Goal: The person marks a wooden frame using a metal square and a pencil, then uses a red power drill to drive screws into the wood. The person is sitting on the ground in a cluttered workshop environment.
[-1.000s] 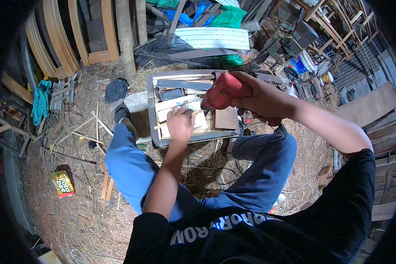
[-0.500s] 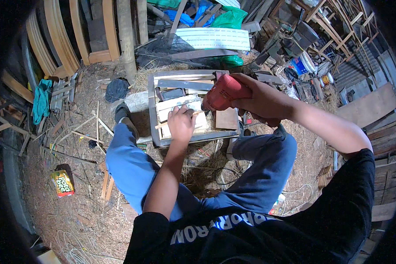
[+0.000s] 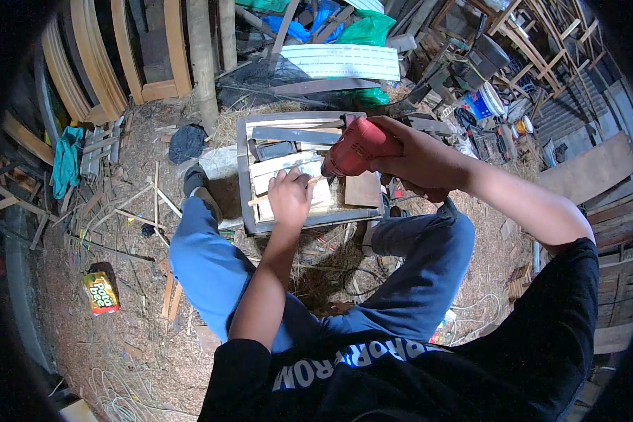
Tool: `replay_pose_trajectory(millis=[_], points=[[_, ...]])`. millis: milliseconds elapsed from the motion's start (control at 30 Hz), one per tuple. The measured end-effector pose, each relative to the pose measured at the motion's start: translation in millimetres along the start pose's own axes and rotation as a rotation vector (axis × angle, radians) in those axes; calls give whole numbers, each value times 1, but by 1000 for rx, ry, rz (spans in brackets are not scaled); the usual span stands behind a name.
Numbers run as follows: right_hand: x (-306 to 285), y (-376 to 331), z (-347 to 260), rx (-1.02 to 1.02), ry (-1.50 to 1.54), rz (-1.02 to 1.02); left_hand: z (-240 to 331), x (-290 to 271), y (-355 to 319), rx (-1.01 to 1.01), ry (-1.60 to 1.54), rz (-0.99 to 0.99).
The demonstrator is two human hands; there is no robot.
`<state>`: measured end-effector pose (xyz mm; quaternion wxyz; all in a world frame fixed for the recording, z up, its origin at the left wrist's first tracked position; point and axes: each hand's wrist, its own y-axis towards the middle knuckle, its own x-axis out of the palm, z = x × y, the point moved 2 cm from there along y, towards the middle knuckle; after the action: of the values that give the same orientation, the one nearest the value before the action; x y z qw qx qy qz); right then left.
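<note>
My right hand [image 3: 418, 158] is wrapped round a red power drill [image 3: 359, 149], whose nose points down and left. The drill's tip meets the right end of a thin wooden stick [image 3: 259, 200]; the exact contact is too small to make out. With fingers closed over it, my left hand [image 3: 290, 198] presses that stick on a pale board [image 3: 264, 172]. The board lies inside a dark-rimmed wooden frame [image 3: 243, 158] between my knees. A brown wooden block [image 3: 363, 190] lies right of the drill's tip, and a dark block-like thing [image 3: 274, 150] sits behind the board.
Wood strips [image 3: 156, 197] and a yellow snack packet [image 3: 100, 292] lie on the littered ground at left. A white panel [image 3: 337, 62] and a green plastic bag [image 3: 369, 29] are at the back. Stacked scrap wood and a blue-white bucket [image 3: 484, 102] stand at far right.
</note>
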<state>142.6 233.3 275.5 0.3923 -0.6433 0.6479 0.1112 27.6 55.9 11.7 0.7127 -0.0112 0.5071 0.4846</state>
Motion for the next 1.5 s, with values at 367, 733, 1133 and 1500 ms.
replay_pose_trajectory(millis=[367, 733, 1133, 1500], points=[[-2, 0, -4, -18, 34, -4, -1, 0, 0, 7, 3, 4], [-1, -2, -9, -33, 27, -14, -1, -1, -1, 27, 7, 21], [1, -3, -17, -45, -44, 10, -3, 1, -1, 26, -28, 32], [-3, -5, -20, 83, 3, -24, -2, 1, -2, 30, 5, 53]])
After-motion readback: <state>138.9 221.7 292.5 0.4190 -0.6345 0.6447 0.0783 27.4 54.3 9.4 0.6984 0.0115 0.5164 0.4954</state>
